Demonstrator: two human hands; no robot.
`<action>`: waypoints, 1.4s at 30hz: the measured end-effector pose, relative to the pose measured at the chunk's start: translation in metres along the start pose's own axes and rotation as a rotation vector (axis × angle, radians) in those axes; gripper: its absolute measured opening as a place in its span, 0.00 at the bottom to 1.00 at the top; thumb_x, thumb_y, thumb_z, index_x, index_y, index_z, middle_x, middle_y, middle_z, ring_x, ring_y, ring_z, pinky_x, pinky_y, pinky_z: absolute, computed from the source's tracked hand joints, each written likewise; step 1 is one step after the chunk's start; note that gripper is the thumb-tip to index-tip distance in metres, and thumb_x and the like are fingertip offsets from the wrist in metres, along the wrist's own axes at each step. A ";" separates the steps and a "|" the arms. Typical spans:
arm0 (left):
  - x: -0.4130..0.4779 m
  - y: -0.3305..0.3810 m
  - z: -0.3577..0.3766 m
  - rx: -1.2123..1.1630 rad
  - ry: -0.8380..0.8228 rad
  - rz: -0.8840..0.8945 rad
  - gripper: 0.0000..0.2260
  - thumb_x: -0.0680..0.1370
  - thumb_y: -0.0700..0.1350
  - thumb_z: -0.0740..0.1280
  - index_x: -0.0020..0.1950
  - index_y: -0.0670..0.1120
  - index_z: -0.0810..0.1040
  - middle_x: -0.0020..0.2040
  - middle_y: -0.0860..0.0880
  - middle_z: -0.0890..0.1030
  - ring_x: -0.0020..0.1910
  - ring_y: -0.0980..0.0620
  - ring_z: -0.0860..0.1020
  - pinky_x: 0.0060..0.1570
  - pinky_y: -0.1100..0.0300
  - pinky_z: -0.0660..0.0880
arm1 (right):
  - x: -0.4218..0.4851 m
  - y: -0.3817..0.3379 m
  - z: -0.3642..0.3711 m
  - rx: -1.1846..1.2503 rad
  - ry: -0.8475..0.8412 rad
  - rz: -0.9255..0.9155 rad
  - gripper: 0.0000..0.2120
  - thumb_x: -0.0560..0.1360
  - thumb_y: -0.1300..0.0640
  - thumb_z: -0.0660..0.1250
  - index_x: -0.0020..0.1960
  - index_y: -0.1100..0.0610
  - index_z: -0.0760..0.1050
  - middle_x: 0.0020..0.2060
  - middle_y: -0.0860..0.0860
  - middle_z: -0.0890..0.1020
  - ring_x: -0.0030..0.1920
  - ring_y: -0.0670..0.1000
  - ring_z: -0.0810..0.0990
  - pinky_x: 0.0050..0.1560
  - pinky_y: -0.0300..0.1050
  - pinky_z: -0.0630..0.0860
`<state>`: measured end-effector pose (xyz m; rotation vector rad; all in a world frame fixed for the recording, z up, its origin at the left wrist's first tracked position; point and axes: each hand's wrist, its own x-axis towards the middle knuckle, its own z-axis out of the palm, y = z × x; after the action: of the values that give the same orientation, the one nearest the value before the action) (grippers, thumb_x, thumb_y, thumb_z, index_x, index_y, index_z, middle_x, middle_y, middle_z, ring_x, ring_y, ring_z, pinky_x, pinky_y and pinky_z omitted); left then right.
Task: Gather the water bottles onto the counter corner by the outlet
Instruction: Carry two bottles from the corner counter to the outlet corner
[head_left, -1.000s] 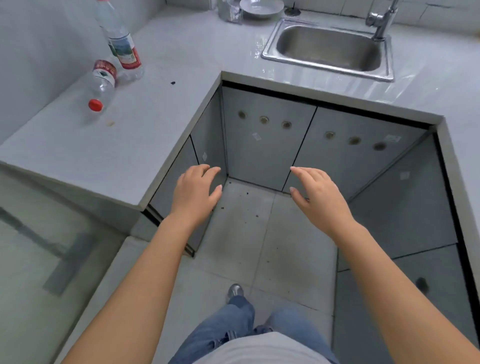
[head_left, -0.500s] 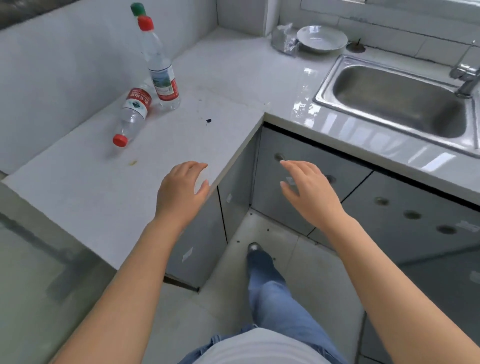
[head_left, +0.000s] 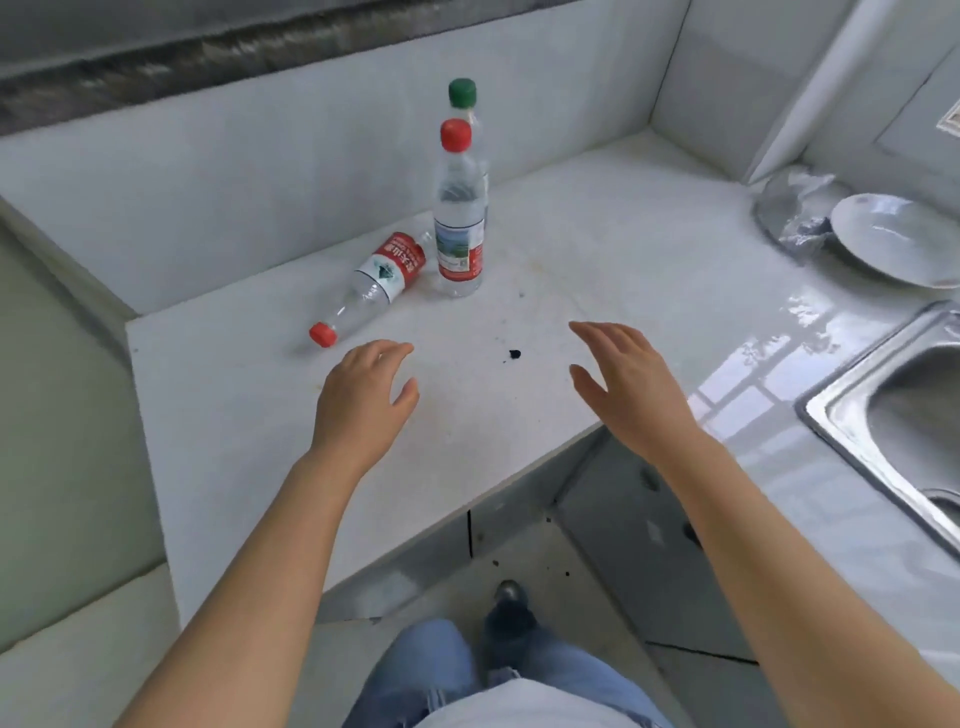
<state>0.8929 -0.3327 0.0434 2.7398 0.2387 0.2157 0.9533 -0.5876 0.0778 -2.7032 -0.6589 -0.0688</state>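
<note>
While both hands hover empty over the counter (head_left: 249, 415), fingers loosely spread, nothing is gripped yet. The left hand (head_left: 361, 400) hangs close to the fallen bottle (head_left: 379, 278), which lies on its side with its red cap pointing toward the person. Just beside it stands the red-capped bottle (head_left: 460, 228), and a green-capped bottle (head_left: 464, 101) stands right behind that, mostly hidden. The right hand (head_left: 623, 384) floats apart from all three, nearer the sink (head_left: 841, 410). An outlet may be the plate at the far right edge; I cannot tell. A careless reach could roll the lying bottle off the edge, or knock the tall, narrow upright ones into each other.
</note>
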 end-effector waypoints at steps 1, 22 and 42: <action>0.002 -0.004 -0.001 0.004 0.012 -0.035 0.17 0.76 0.45 0.62 0.65 0.46 0.71 0.65 0.47 0.74 0.64 0.46 0.70 0.62 0.52 0.68 | 0.011 -0.001 0.001 0.007 -0.005 -0.030 0.22 0.77 0.55 0.60 0.70 0.59 0.64 0.66 0.54 0.73 0.68 0.56 0.67 0.67 0.51 0.65; 0.087 -0.063 -0.008 0.058 0.018 -0.234 0.22 0.76 0.46 0.63 0.69 0.46 0.66 0.69 0.45 0.68 0.65 0.46 0.68 0.62 0.51 0.68 | 0.165 -0.020 0.046 0.297 -0.126 0.009 0.31 0.74 0.51 0.66 0.72 0.57 0.57 0.69 0.56 0.69 0.67 0.55 0.69 0.65 0.51 0.68; 0.168 -0.071 0.041 0.094 -0.093 -0.294 0.34 0.72 0.52 0.70 0.72 0.46 0.56 0.65 0.41 0.71 0.61 0.43 0.72 0.53 0.50 0.74 | 0.239 -0.038 0.070 0.785 -0.089 0.225 0.35 0.66 0.55 0.75 0.66 0.55 0.61 0.54 0.45 0.72 0.54 0.49 0.73 0.52 0.45 0.73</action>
<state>1.0545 -0.2492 -0.0015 2.7540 0.6332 -0.0035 1.1461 -0.4271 0.0554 -2.0010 -0.3022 0.3049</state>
